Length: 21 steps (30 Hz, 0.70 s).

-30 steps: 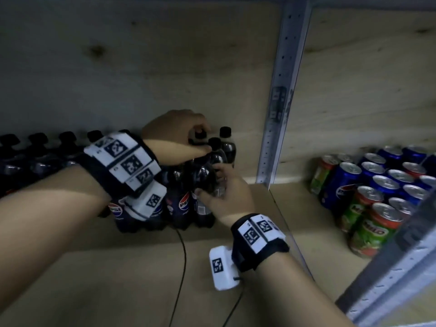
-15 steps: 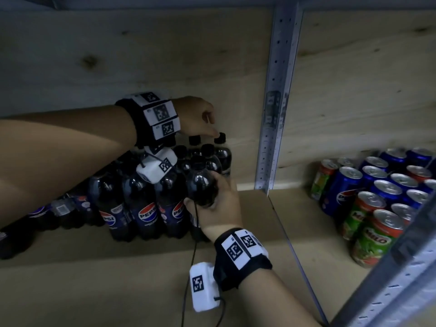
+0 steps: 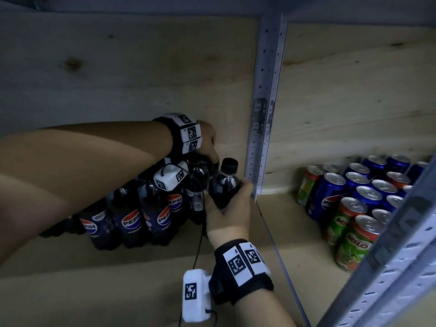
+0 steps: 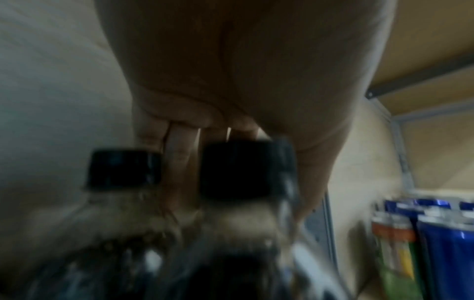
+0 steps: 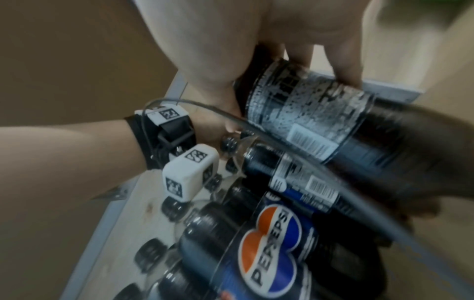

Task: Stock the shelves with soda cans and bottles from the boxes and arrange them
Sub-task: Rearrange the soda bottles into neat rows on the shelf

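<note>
Below, a wooden shelf (image 3: 141, 291) with a plywood back (image 3: 141, 67).

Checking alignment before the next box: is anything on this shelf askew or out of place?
One Pepsi bottle is tilted, not yet standing, gripped by the right hand beside the metal upright. The left hand holds caps in the back row. The cans stand upright.

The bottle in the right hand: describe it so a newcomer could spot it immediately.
Find the grey perforated upright dividing the wooden shelf. Just left of its foot, the right hand grips a dark black-capped bottle. Unlike the upright Pepsi bottles beside it, it leans and turns its barcode side to the wrist view.
</note>
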Motion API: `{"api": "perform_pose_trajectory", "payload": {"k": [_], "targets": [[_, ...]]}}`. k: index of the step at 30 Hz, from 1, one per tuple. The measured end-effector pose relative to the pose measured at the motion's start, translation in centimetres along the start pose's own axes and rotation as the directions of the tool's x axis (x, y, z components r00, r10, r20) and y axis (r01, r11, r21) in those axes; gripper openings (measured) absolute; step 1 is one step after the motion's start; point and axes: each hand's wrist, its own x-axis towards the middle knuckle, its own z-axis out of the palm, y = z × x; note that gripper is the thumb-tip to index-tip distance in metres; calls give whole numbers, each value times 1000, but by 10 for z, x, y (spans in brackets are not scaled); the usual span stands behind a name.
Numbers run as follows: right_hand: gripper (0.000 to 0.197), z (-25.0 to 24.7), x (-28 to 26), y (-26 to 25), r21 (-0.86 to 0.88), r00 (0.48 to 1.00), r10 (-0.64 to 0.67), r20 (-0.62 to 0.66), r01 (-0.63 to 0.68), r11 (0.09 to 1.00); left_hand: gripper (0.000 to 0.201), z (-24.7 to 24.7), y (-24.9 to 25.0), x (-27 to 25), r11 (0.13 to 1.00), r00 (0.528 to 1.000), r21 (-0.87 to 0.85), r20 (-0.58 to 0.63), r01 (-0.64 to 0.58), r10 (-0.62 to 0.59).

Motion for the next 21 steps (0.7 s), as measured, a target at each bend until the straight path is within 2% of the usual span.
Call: {"api": "perform_pose_trajectory", "payload": {"k": [3,7,12,21], "targets": [[60,-7,5,3,-95,999,-1,-36,-3,996,85,5,6,9,999,1000,41,23,-10,9],[62,-14,13,2,-128,994,-14,-105,1,992,67,3,18,6,994,997,109,71,-9,1],[61,-25,24,1,-135,974,-19,-224,-12,991,61,-2,28,15,994,997,88,54,-67,62],[64,-53,38,7,-187,926,-15,-377,-60,980,64,-2,63,40,978,976,-14,-59,-209,207]]}}
